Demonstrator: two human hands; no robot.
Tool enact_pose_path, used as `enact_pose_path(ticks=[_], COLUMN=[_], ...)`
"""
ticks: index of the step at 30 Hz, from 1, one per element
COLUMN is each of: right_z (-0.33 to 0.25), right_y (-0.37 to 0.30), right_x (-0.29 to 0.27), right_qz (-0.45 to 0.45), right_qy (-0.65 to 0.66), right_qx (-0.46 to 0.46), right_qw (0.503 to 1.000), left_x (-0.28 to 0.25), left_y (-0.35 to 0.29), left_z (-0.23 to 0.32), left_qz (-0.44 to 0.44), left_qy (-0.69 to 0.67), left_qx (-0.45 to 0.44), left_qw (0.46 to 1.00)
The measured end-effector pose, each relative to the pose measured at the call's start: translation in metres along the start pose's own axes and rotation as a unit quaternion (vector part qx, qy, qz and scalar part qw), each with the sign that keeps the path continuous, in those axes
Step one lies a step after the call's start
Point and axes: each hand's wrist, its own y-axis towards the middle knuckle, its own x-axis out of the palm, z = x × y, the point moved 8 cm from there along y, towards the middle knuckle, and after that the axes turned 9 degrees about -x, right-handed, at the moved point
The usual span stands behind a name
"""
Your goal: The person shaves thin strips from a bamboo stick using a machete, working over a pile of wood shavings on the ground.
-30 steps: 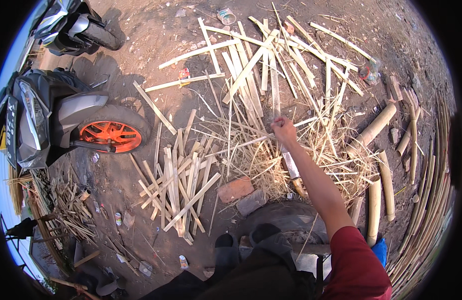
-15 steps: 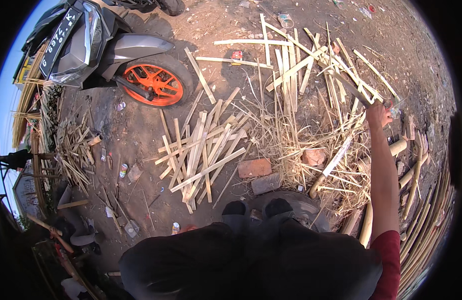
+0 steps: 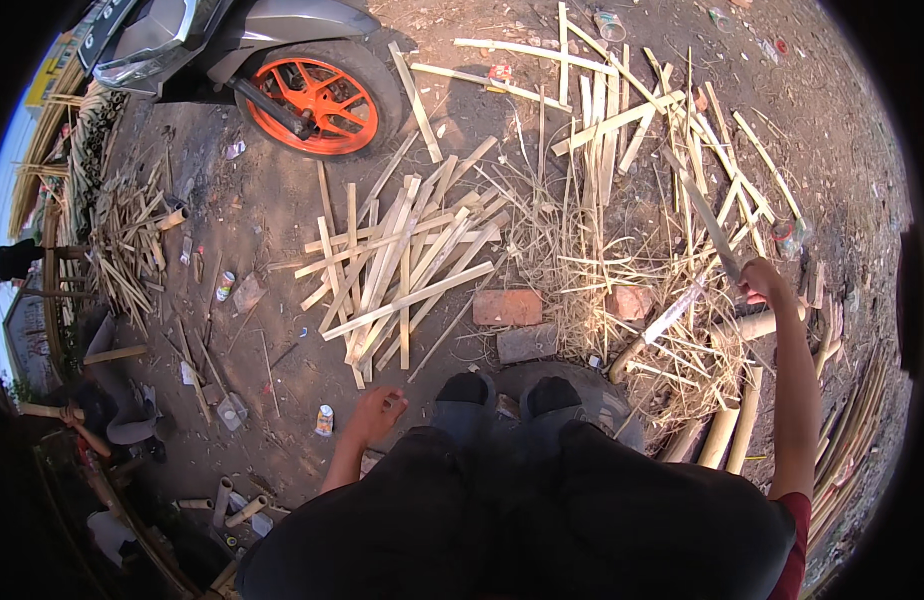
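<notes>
My right hand [image 3: 757, 280] is closed round the near end of a machete [image 3: 709, 215], its long grey blade slanting away to the upper left over the bamboo strips and shavings. Beside my left knee, my left hand [image 3: 380, 412] hovers low over the ground, fingers loosely bent and apart, nothing in them. Ahead of it lies a criss-crossed pile of split bamboo strips [image 3: 407, 270]. A second knife-like tool [image 3: 672, 318], pale-bladed with a curved brown handle, rests on the shavings [image 3: 592, 255] left of my right hand.
More bamboo strips [image 3: 607, 130] lie at the far right. Bricks [image 3: 507, 307] sit before my feet. A motorbike's orange wheel [image 3: 317, 105] stands far left. Bamboo poles [image 3: 747, 420] lie right, by my forearm. At the left edge another person's hand [image 3: 72, 412] holds a stick.
My right hand has drawn the machete nearer and lower. My left hand has come into plain view beside my left knee. The whole view has shifted a little.
</notes>
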Motion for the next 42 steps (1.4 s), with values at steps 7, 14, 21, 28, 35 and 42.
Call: enact_pose_path(ticks=[7, 14, 21, 28, 35, 42], right_z=[-0.113, -0.201, -0.148, 0.082, 0.138, 0.144], right_y=[-0.15, -0.192, -0.142, -0.009, 0.036, 0.047], right_x=[0.223, 0.366, 0.354, 0.358, 0.411, 0.426], right_qz=[-0.092, -0.167, -0.126, 0.205, 0.116, 0.111], right_qy=[0.618, 0.678, 0.476, 0.024, 0.121, 0.233], right_qx=[-0.085, -0.143, -0.106, 0.019, 0.094, 0.05], right_qw=[0.776, 0.702, 0.864, 0.978, 0.981, 0.965], left_x=[-0.027, 0.03, 0.024, -0.055, -0.119, -0.122], left_y=[0.015, 0.02, 0.029, -0.029, -0.066, -0.047], left_z=[0.187, 0.299, 0.254, 0.286, 0.298, 0.296], left_qz=[-0.007, -0.074, -0.005, 0.004, 0.011, -0.012], left_qy=[-0.061, -0.163, -0.203, -0.186, -0.179, -0.218], left_qx=[0.172, 0.185, 0.165, 0.173, 0.197, 0.145], left_qw=[0.983, 0.966, 0.965, 0.967, 0.964, 0.965])
